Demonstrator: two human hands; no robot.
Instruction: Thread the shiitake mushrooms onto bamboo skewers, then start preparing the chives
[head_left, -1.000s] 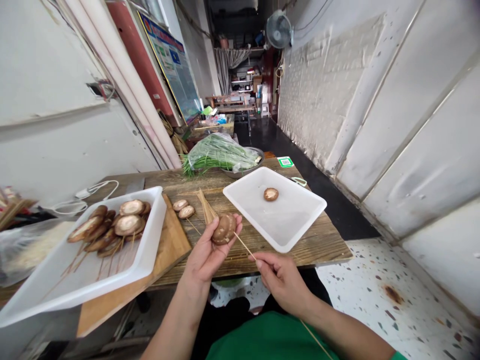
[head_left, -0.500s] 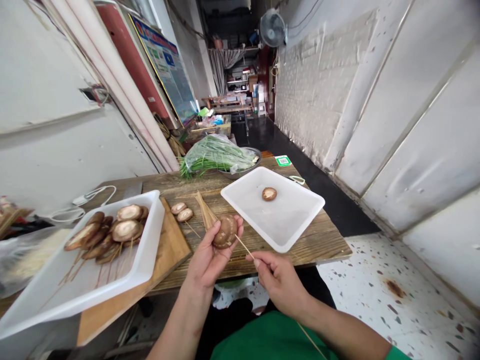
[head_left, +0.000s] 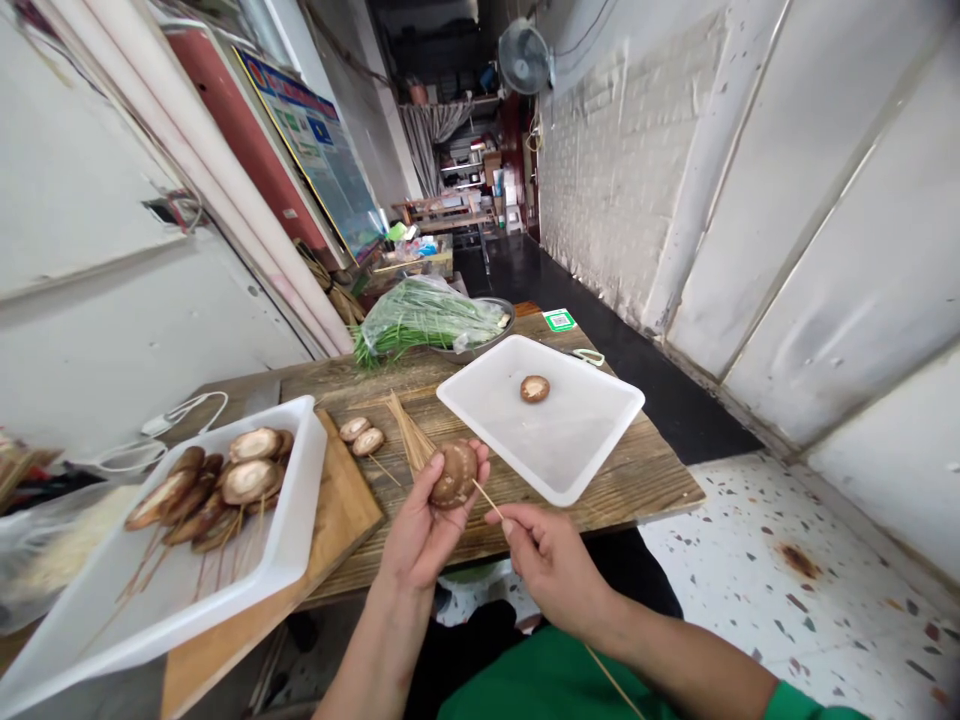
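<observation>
My left hand (head_left: 427, 525) is closed around a brown mushroom cap (head_left: 454, 474), its domed top facing me. Between the thumb and fingers of my right hand (head_left: 544, 550) is a thin wooden skewer (head_left: 489, 497), whose far end meets the cap's right edge; how deep it goes in is hidden. The skewer's other end sticks out below my right wrist. Left of my hands, two mushrooms (head_left: 368, 441) on a skewer lie on the table. A bundle of bare skewers (head_left: 409, 430) rests just behind the held cap.
A white tray (head_left: 300, 500) of skewered mushrooms (head_left: 251, 481) stands at left on a wooden board (head_left: 352, 490). Another white tray (head_left: 577, 440), at right on the table (head_left: 660, 490), holds one mushroom (head_left: 535, 388). Behind are bagged green chives (head_left: 420, 315) over a metal bowl (head_left: 501, 335).
The right hand has come slightly closer to the cap, and less of the skewer shows between them. The whole view has shifted a little with the head.
</observation>
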